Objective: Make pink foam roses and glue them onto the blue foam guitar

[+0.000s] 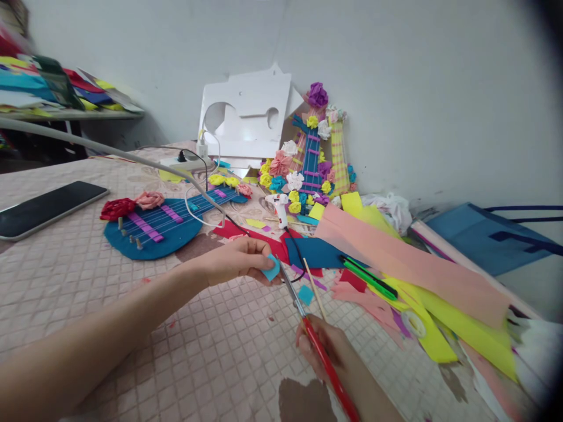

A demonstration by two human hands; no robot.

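Observation:
My left hand point(246, 258) pinches a small light-blue piece of paper or felt point(271, 268) between thumb and fingers, above the table. My right hand point(323, 346) is closed around what look like red-handled scissors point(317, 341), seen nearly edge-on. Their metal blades point up and left, with the tip close to or touching the blue piece. Beside the blades is a thin wooden stick point(314, 287); whether the right hand also holds it I cannot tell. A blue square scrap point(305, 295) lies just below the blades.
A blue guitar-shaped craft point(176, 225) and a phone point(53, 208) lie left. A white glue gun point(278, 208) stands beyond my hands, its cord running nearby. Yellow sheets point(435, 334), a pink sheet point(409, 258), a green cutter point(369, 277) and a tape roll point(413, 323) lie right. Decorated crafts point(311, 158) lean against the wall.

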